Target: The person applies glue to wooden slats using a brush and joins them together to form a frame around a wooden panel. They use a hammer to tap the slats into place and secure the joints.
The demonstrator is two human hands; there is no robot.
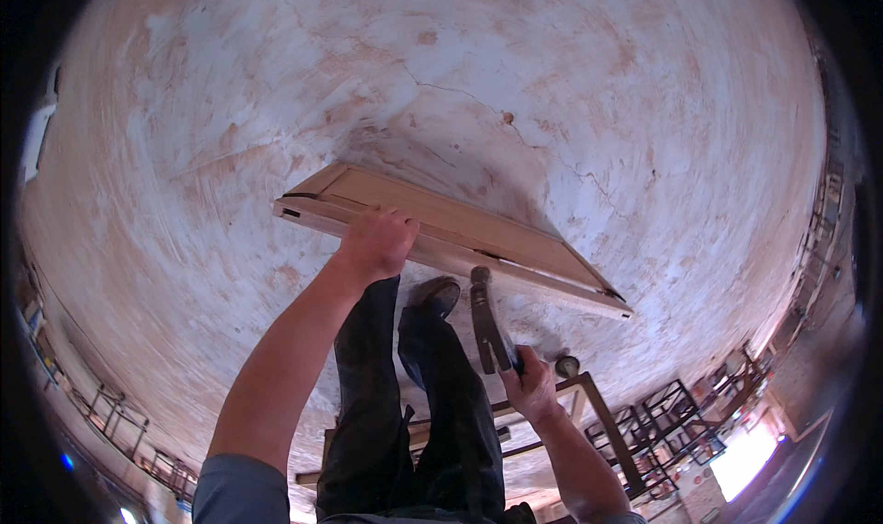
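Note:
A pale wooden framed panel (543,283), like a cabinet door, stands on its edge on the floor in front of my legs. Dark slots show at the ends of its near rail. My left hand (379,241) grips that rail left of its middle, fingers curled over the top. In my right hand (533,386) is a claw hammer (485,314), its handle mostly hidden by the fist. The hammer's striking face points toward the panel, close to the rail's near side; whether it touches, I cannot tell.
Under the panel spreads a worn, whitish, cracked floor (368,74). My shoe (440,292) is just behind the rail. A dark-edged frame or stand (614,432) is near my right forearm. Dark metal racks (670,409) line the far right, beside a bright opening (747,460).

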